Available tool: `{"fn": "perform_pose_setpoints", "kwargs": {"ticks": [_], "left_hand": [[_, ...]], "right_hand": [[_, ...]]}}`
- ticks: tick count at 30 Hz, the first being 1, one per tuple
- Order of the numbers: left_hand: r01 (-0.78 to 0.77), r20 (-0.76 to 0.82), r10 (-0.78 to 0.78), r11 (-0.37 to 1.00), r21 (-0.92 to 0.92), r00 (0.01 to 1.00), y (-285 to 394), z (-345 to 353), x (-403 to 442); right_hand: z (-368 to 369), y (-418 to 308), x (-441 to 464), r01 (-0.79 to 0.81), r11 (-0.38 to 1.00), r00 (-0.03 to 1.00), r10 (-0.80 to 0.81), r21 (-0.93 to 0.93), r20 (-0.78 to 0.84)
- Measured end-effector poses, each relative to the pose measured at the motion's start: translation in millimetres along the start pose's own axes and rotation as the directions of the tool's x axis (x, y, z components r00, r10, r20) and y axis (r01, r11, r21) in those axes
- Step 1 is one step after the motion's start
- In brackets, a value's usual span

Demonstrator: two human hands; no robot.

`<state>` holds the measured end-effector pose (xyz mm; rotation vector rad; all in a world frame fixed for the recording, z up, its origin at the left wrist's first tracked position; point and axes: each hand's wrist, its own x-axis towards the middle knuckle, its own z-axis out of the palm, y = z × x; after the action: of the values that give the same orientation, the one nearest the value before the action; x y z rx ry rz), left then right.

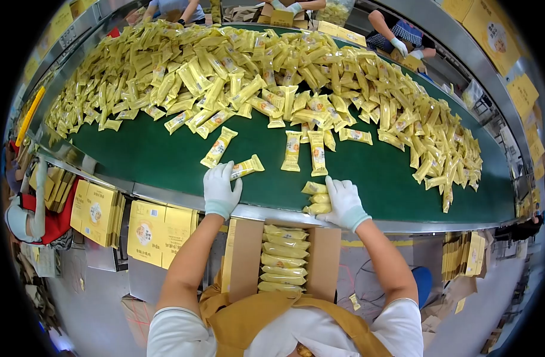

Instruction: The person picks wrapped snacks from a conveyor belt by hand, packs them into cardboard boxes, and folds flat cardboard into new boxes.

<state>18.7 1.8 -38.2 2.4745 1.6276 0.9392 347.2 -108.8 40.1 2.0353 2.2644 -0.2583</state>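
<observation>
My left hand (222, 189), in a white glove, is at the near edge of the green belt. Its bent fingers close over the left end of a yellow wrapped snack packet (248, 167). Just beyond it another packet (219, 147) lies at a slant. My right hand (344, 203), gloved too, is closed against the right ends of a short row of snack packets (316, 198) at the belt's edge; its thumb is partly hidden. Between my forearms an open cardboard box (247, 256) holds a row of packets (283, 254). Two packets (291, 150) (317, 153) lie upright ahead.
A large heap of packets (225, 71) covers the far part of the belt (391, 184). Flat yellow cartons (150, 232) lean below the belt at left, more (463, 256) at right. Co-workers' gloved hands (400, 46) show across the belt; another person (31, 214) is at far left.
</observation>
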Motion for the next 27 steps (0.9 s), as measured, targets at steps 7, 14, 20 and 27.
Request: {"fn": "perform_pose_setpoints", "kwargs": {"ticks": [7,14,20,27], "left_hand": [[0.052,0.047,-0.052,0.999,-0.002,0.998,1.0,-0.9,-0.7],[0.052,0.043,-0.051,0.999,-0.010,0.998,0.9,-3.1,1.5],[0.053,0.045,-0.052,0.999,-0.010,0.998,2.0,-4.3,2.6],[0.046,0.038,-0.046,0.999,-0.017,0.998,1.0,-2.9,1.3]], "right_hand": [[-43.7,9.3,87.3,-0.258,0.725,0.963,0.249,0.639,0.107],[17.9,-3.1,140.8,-0.219,0.439,0.949,0.303,0.871,0.086],[-15.8,-14.0,68.3,-0.243,0.938,0.963,0.264,0.248,-0.059],[23.7,18.5,5.7,-0.066,0.996,0.982,0.055,-0.053,-0.183]]}}
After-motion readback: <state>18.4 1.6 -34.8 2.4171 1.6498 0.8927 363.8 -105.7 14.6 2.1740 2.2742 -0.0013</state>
